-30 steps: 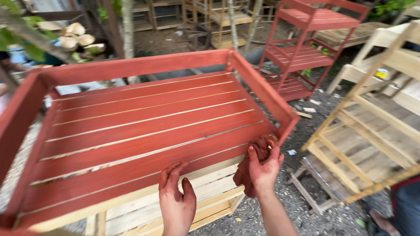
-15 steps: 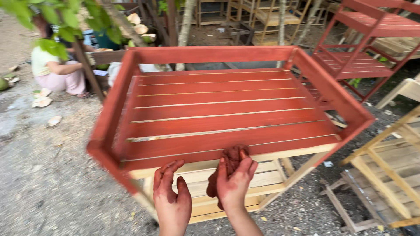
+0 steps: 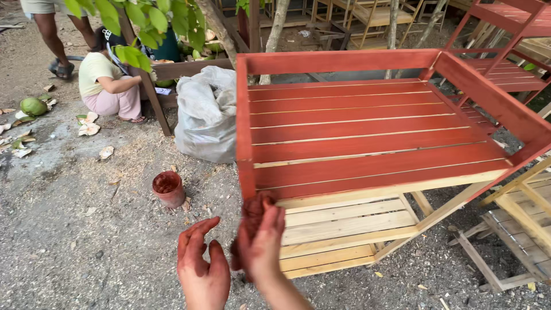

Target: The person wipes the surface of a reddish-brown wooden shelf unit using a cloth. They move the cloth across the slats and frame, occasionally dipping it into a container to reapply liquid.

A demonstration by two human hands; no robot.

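Here, right hand fingers clamped on red-stained rag, left hand fingers apart, empty, near red slatted shelf, stain pot on ground.

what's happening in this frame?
A person is staining a slatted wooden shelf rack red by hand. The right hand grips a stain-soaked rag just short of the rack's near left corner. The left hand is open, stain-coated and holds nothing. The top shelf is red; the lower shelf is bare wood. A small red-stained pot sits on the ground to the left. Another person crouches in the background.
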